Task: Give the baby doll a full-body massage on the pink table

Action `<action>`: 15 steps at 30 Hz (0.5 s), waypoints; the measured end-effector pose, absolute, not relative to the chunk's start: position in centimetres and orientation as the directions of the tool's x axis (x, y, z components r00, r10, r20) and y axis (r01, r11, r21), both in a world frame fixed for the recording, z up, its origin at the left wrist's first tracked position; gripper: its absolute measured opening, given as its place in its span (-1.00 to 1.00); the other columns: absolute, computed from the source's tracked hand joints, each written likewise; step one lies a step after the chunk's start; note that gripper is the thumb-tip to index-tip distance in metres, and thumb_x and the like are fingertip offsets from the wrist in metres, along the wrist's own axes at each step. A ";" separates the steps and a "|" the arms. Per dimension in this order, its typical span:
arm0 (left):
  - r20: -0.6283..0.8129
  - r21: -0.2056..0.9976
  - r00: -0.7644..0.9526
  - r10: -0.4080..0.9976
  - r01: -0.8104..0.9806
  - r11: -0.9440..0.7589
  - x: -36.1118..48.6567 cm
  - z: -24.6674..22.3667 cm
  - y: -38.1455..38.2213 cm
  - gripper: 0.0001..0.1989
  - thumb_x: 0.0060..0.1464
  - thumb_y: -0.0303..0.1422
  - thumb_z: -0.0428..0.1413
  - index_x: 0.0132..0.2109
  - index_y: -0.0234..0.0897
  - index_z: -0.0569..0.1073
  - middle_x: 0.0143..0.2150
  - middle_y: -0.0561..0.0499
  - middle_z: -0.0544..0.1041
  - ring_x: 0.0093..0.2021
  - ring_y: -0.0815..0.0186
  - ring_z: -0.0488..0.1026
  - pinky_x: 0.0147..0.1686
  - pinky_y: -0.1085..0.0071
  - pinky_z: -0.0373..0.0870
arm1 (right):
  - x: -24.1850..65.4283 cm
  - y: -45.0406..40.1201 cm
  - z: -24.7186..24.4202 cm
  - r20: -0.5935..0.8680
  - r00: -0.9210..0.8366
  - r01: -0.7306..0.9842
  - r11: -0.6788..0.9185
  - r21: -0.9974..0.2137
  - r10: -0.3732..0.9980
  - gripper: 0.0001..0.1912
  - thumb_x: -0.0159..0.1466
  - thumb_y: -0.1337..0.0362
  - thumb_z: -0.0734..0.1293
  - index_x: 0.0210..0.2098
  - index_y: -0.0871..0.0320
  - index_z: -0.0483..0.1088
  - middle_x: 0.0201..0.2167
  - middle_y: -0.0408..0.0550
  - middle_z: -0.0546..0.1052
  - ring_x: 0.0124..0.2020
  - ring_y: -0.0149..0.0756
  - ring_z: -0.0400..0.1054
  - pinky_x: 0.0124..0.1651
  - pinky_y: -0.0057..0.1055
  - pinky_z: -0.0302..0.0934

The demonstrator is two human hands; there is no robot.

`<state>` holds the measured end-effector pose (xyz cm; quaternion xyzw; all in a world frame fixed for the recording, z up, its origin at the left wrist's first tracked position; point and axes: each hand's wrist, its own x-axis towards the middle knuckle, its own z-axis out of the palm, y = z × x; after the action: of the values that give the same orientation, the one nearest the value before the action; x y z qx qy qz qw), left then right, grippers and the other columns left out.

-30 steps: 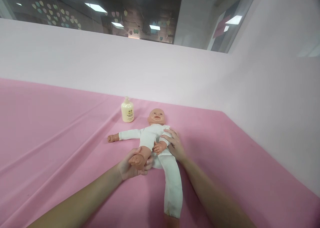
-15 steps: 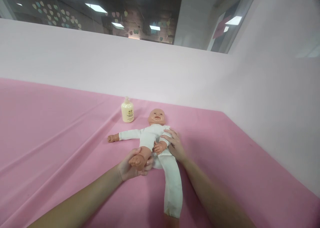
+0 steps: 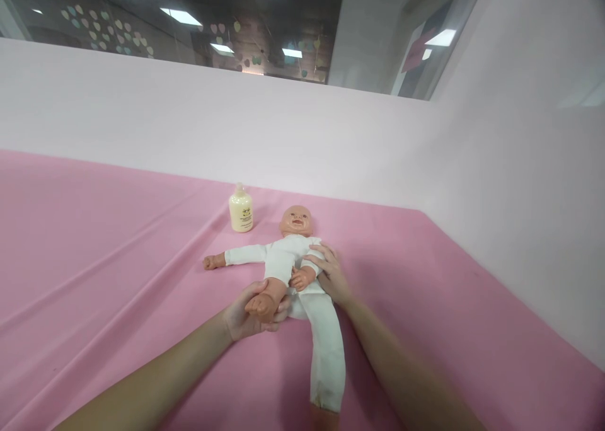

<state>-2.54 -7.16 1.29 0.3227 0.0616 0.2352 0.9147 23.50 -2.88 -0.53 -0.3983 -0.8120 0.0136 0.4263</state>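
Note:
A baby doll (image 3: 293, 248) with a white cloth body lies on its back, its head away from me. My left hand (image 3: 242, 314) is closed round the doll's bent leg near the ankle, with the bare foot (image 3: 262, 305) facing me. That leg is raised over the belly. My right hand (image 3: 334, 280) is at the doll's side, its fingers curved over the arm (image 3: 312, 262) on that side and holding it against the body; the thumb is hidden. The doll's other leg (image 3: 326, 339) lies stretched toward me, and its other arm (image 3: 246, 254) points left.
A pale yellow pump bottle (image 3: 241, 212) stands left of the doll's head. Pink cloth (image 3: 142, 280) with long creases covers the surface. White walls (image 3: 212, 122) rise behind and to the right, with a window (image 3: 265, 15) above the back one.
Almost nothing differs. The doll's raised foot and my left hand have shifted very slightly to the right; my right hand stays in place.

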 end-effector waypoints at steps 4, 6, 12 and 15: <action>0.051 0.600 0.896 0.440 -0.380 0.704 -2.6 1.6 -7.4 -0.49 0.06 0.02 0.14 -0.11 -0.37 0.41 -0.36 0.04 0.28 -0.48 0.46 0.11 -0.54 0.48 -0.02 | 23.5 -2.8 -0.6 0.659 -0.287 0.631 0.655 -0.416 0.695 -0.26 0.04 0.66 0.07 0.07 0.00 0.45 0.20 -0.08 0.33 0.33 -0.17 0.00 0.36 -0.01 0.02; 0.060 0.608 0.904 0.424 -0.370 0.703 -2.6 1.8 -7.6 -0.47 0.05 0.02 0.15 -0.05 -0.36 0.39 -0.37 0.06 0.27 -0.49 0.46 0.11 -0.53 0.47 -0.02 | 23.6 -2.8 -0.7 0.655 -0.269 0.626 0.645 -0.438 0.706 -0.26 0.04 0.65 0.07 0.07 0.01 0.45 0.20 -0.07 0.34 0.33 -0.17 0.01 0.36 0.01 0.01; 0.058 0.618 0.881 0.469 -0.400 0.676 -2.5 1.4 -7.4 -0.48 0.09 0.04 0.10 -0.08 -0.38 0.41 -0.38 0.06 0.27 -0.49 0.45 0.11 -0.51 0.46 0.01 | 23.8 -2.7 -0.9 0.655 -0.277 0.624 0.649 -0.434 0.704 -0.25 0.03 0.66 0.07 0.07 0.00 0.45 0.21 -0.07 0.33 0.34 -0.15 0.00 0.36 0.04 0.01; 0.051 0.612 0.881 0.470 -0.399 0.682 -2.5 1.0 -7.2 -0.49 0.09 0.06 0.09 -0.23 -0.39 0.43 -0.37 0.04 0.27 -0.49 0.44 0.12 -0.51 0.45 0.04 | 23.9 -2.7 -1.0 0.659 -0.299 0.633 0.661 -0.404 0.690 -0.25 0.03 0.66 0.07 0.06 -0.02 0.47 0.21 -0.09 0.33 0.35 -0.15 -0.02 0.35 0.03 0.03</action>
<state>-2.49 -7.19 1.01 0.3202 0.0552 0.2372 0.9155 23.88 -2.72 -0.95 -0.4106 -0.8052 0.0336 0.4265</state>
